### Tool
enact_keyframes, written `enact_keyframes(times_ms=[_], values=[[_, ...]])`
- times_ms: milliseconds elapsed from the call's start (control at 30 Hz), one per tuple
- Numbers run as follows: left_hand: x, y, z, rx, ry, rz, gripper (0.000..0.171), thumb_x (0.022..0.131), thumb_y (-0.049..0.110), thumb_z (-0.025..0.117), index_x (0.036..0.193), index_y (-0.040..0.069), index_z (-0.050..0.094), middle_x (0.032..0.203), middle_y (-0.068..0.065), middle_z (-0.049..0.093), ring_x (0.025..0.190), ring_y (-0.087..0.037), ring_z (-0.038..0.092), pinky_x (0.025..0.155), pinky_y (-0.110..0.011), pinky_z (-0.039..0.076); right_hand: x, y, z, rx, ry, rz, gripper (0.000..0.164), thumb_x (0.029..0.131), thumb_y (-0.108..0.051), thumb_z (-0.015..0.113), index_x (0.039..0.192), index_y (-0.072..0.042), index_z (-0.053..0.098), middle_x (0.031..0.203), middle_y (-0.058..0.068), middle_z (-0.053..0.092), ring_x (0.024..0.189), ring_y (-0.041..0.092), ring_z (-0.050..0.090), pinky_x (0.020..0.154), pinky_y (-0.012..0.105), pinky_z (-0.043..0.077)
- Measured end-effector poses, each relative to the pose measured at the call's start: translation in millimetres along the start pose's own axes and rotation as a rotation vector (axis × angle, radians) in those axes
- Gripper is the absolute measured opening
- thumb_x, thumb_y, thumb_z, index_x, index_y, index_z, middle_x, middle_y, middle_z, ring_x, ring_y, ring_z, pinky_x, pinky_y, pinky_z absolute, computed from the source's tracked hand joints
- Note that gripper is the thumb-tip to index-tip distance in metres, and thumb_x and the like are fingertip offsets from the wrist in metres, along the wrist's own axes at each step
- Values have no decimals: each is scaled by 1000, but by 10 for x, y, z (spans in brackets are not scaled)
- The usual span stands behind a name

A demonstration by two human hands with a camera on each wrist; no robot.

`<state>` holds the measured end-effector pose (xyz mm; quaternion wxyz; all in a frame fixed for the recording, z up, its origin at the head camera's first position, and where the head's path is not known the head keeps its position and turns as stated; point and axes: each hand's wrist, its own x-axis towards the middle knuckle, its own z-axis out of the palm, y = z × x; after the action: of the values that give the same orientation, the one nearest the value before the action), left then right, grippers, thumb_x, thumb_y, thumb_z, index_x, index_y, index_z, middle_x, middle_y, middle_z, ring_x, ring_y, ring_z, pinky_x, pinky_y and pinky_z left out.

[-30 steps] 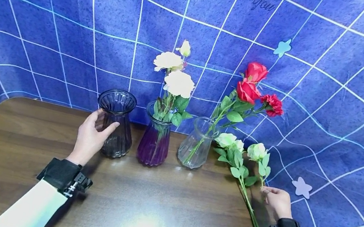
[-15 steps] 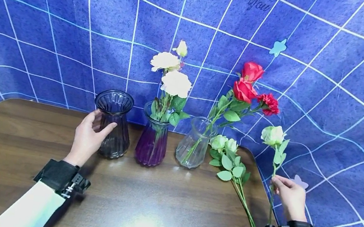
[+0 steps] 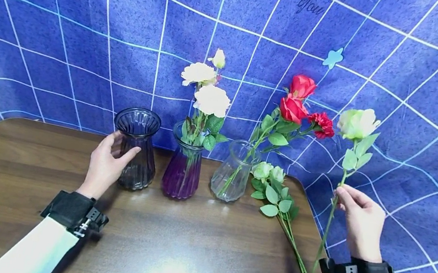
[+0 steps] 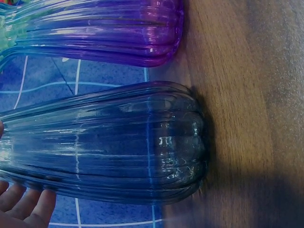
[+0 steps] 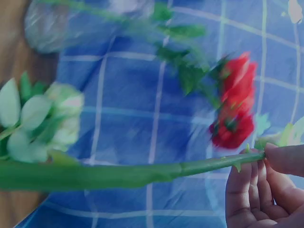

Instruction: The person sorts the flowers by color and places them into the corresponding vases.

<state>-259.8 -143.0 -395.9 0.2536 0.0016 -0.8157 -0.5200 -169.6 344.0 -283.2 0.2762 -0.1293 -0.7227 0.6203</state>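
Note:
My left hand point(image 3: 105, 166) holds a dark grey ribbed glass vase point(image 3: 140, 167) upright on the table, thumb at its front and fingers at its left side. In the left wrist view the vase point(image 4: 109, 142) has nothing in it, and fingertips point(image 4: 42, 209) touch its side. At the right, my right hand point(image 3: 364, 222) pinches the green stem of a pale green-white rose point(image 3: 357, 124), bloom up, above the table's right edge. The right wrist view has thumb and fingers on that stem point(image 5: 204, 167); its bloom is mostly out of frame there.
A purple vase point(image 3: 181, 178) with white flowers point(image 3: 212, 100) and a clear vase point(image 3: 231, 181) with red flowers point(image 3: 293, 108) stand to the right of the dark one. More pale roses point(image 3: 262, 170) lie along the table's point(image 3: 169, 242) right side. A blue cloth point(image 3: 88, 41) hangs behind.
My right hand has lifted one pale rose off the bunch, up and to the right. The other pale roses shifted slightly left. My left hand stays at the dark vase.

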Motion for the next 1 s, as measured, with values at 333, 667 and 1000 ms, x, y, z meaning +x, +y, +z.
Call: enact_keyframes(times_ms=[333,667,1000], values=[[3,-15,-46,-1,7,5,59,85,23,70,131,-4,45,128,-25,53,109,-38,58,92,-47,50,-112,-538,523,202,-85,-96,9,81,0,69,84,-7,73,67,-3,70,57,5,61,56,15,51],[-5,-11,-41,1,8,16,57,85,21,69,130,-5,46,127,-26,53,112,-38,55,93,-48,49,-241,-888,1143,324,-226,-167,10,83,1,66,85,-6,71,69,-1,69,59,7,61,58,17,53],[-10,-8,-29,-10,-5,19,58,84,21,70,130,-5,46,129,-26,52,113,-38,55,93,-49,49,-394,-1255,1763,327,-307,-284,15,84,0,65,98,5,67,67,-8,67,59,4,58,60,18,52]])
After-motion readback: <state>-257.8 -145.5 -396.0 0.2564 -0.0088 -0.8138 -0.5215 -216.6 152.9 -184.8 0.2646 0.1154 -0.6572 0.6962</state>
